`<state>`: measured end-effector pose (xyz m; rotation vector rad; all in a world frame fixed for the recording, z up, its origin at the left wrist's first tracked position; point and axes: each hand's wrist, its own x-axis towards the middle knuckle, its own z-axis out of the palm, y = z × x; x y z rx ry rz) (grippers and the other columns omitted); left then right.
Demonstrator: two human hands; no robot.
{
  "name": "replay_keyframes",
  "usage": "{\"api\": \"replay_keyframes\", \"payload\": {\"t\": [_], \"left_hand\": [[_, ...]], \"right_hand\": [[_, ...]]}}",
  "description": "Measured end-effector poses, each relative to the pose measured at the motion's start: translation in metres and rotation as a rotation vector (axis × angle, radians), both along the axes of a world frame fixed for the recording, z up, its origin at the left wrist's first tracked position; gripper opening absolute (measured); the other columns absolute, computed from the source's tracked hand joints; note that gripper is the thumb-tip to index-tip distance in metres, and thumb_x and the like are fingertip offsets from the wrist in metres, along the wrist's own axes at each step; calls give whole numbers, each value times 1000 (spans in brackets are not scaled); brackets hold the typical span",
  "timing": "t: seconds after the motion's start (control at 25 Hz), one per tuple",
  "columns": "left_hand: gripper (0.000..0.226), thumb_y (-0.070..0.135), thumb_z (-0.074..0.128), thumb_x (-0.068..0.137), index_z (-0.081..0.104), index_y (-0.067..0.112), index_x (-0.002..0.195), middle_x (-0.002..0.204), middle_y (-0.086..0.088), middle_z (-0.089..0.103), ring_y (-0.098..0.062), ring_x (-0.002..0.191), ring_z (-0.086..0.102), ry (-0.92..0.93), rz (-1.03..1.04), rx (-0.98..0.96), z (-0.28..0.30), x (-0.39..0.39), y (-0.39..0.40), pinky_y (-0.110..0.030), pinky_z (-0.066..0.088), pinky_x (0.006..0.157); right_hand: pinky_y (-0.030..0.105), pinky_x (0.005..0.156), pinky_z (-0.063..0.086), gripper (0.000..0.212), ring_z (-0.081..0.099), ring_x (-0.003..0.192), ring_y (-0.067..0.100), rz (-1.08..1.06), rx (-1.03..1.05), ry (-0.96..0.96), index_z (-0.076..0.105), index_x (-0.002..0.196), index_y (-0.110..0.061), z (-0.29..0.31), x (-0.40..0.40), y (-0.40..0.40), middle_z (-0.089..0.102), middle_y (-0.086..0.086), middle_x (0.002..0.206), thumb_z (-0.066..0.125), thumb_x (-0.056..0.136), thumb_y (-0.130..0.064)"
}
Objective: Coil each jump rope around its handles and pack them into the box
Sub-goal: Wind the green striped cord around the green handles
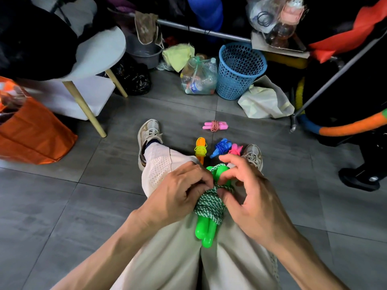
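The grey floor (62,206) is lit softly and evenly, perhaps from above, and only faint shadows are seen. The clutter at the top is left dark. Straight lines are bent near the edges, and the corners are slightly blurred.

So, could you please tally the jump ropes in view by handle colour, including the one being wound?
Green handles, gripped by the left hand and right hand: 1
Pink handles: 2
Orange handles: 1
Blue handles: 1
Total: 5
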<state>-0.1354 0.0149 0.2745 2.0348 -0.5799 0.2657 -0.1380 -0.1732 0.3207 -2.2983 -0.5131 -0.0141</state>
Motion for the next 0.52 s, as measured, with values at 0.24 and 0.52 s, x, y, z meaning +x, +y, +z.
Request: {"api": "replay_keyframes", "payload": {"t": [0.24, 0.52], "left_hand": [[21, 22, 59, 93, 72, 8, 102, 96, 1, 69, -11, 91, 59, -27, 16, 102, -3, 3, 1, -19, 46, 86], [18, 23, 51, 96, 62, 8, 94, 93, 4, 57, -14, 88, 50, 76, -143, 149, 7, 7, 4, -23, 40, 82]], "right_hand": [[19, 89, 44, 45, 63, 99, 3, -27, 89, 29, 53, 111, -35, -1, -3, -5, 68, -20, 94, 75, 80, -9], [22, 87, 47, 30, 62, 97, 5, -2, 71, 29, 58, 104, -33, -9, -5, -8, 66, -17, 96, 71, 83, -18]]}}
